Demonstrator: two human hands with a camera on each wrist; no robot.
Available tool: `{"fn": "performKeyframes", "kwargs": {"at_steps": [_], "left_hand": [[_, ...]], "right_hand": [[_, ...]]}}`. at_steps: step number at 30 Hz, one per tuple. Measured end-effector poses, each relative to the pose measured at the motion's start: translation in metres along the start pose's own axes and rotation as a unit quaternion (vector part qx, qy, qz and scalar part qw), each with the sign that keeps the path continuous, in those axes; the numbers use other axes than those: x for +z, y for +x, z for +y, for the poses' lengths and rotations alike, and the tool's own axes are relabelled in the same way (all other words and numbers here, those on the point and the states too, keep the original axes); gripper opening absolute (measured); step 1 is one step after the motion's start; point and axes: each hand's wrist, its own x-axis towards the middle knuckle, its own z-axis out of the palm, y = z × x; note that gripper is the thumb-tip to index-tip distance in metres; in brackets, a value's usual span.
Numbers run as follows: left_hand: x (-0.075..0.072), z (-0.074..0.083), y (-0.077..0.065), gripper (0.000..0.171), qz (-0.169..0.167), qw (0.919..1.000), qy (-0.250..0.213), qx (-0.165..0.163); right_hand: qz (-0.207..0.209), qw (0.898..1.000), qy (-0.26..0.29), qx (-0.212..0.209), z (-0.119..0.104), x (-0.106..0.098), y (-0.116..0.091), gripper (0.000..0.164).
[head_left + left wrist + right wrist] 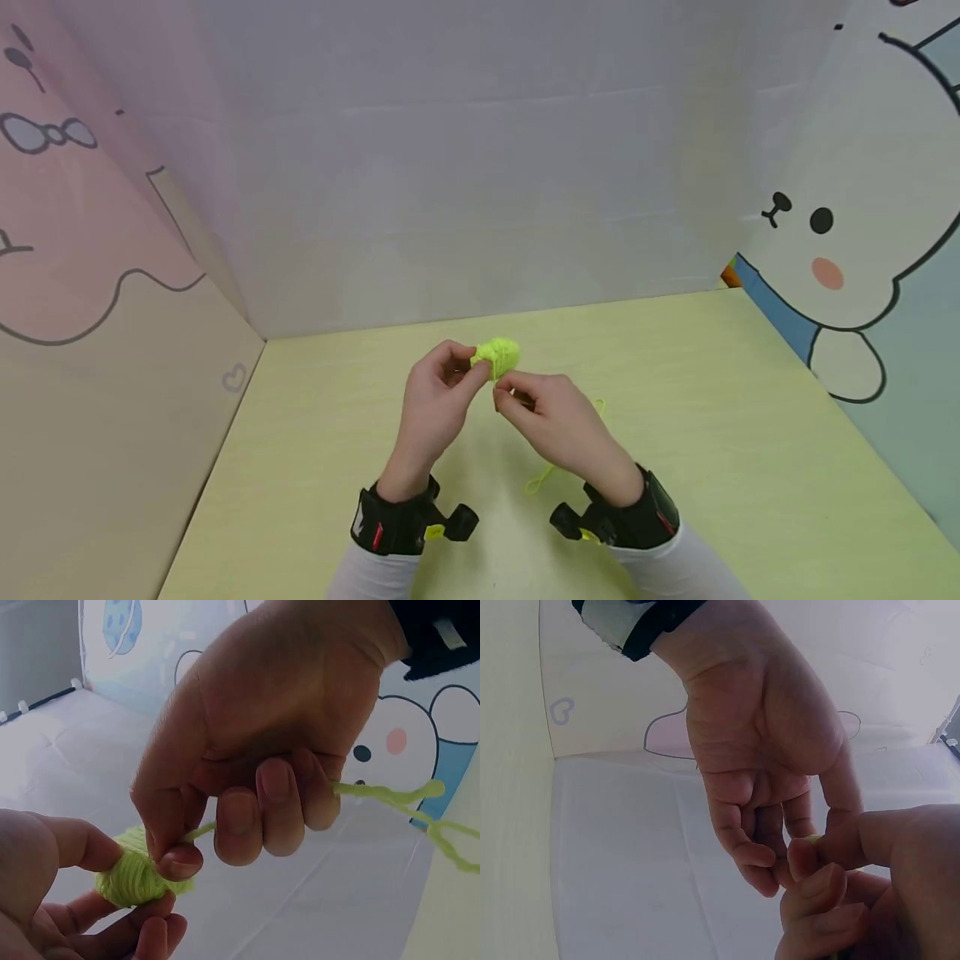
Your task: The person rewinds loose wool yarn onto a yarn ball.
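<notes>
A small wound ball of neon-yellow yarn (504, 353) is held up above the table. My left hand (437, 404) grips it between thumb and fingers from its left side. My right hand (558, 419) pinches a yarn strand (199, 831) close beside the ball, its other fingers curled. In the left wrist view, the strand runs through those curled fingers, and the yarn tail (390, 794) comes out past the little finger. From above, a loop of the tail (537, 484) shows below my right hand. In the right wrist view, the fingers hide most of the ball.
The pale yellow-green tabletop (315, 467) lies under both hands. A whitish back panel (480, 208) stands behind it, with cartoon-printed side panels at left (90, 433) and right (885, 467). Black camera straps circle both wrists.
</notes>
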Motion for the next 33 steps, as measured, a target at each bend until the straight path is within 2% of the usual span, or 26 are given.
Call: {"fn": "performKeyframes", "kwargs": {"at_steps": [3,7,12,17,21,25,29,33], "left_hand": [[-0.001,0.000,-0.001,0.010,-0.006,0.9983,-0.057,-0.007],[-0.003,0.000,-0.002,0.013,-0.018,0.9944,-0.103,-0.016],[-0.009,0.000,-0.005,0.012,-0.046,0.9905,-0.127,-0.027],[-0.017,-0.001,-0.005,0.015,-0.101,0.9873,-0.121,-0.026],[-0.023,-0.002,-0.002,0.017,-0.150,0.9844,-0.089,-0.023],[-0.028,-0.001,-0.001,0.013,-0.181,0.9832,-0.011,-0.024],[-0.029,-0.002,-0.001,0.011,-0.197,0.9780,0.068,-0.006],[-0.027,-0.004,-0.002,0.009,-0.195,0.9746,0.110,0.011]], "right_hand": [[-0.010,1.000,0.012,0.006,0.001,0.003,0.002,0.019],[-0.028,0.999,0.034,0.020,0.003,0.005,0.005,0.022],[-0.053,0.996,0.065,0.042,0.009,0.003,0.005,0.023],[-0.070,0.994,0.073,0.047,0.017,-0.004,0.008,0.019],[-0.070,0.995,0.063,0.039,0.023,-0.012,0.011,0.018],[-0.048,0.996,0.060,0.050,0.025,-0.019,0.011,0.020],[-0.016,0.996,0.060,0.060,0.023,-0.022,0.008,0.023],[0.018,0.997,0.056,0.054,0.017,-0.024,0.005,0.024]]}}
